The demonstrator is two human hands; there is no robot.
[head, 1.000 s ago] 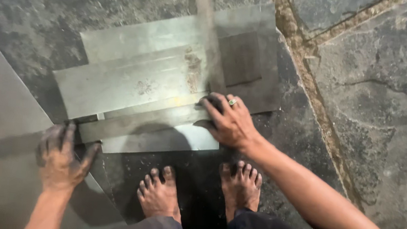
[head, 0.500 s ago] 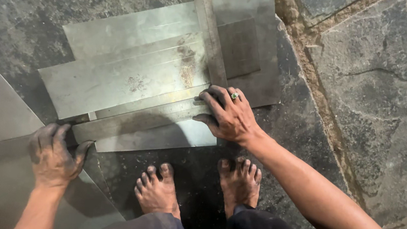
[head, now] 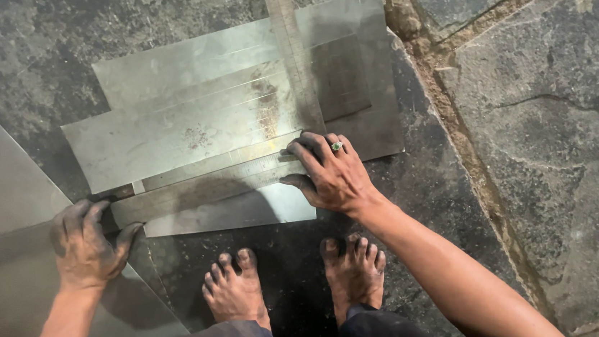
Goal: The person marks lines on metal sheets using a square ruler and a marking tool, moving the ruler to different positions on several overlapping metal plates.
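Metal strip (head: 196,194) crosses the frame's middle: the left hand (head: 87,244) curls around its lower-left end, while the right hand (head: 331,175) presses spread fingers flat on it, over stacked metal sheets (head: 197,102).

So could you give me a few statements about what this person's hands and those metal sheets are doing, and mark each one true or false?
1. The right hand presses flat on the metal sheets. True.
2. The left hand grips the near end of a long metal strip. True.
3. The person wears shoes. False: both feet are bare.
4. The right hand is ringless. False: a ring shows on one finger.
5. The sheets lie on a wooden bench. False: they lie on a stone floor.
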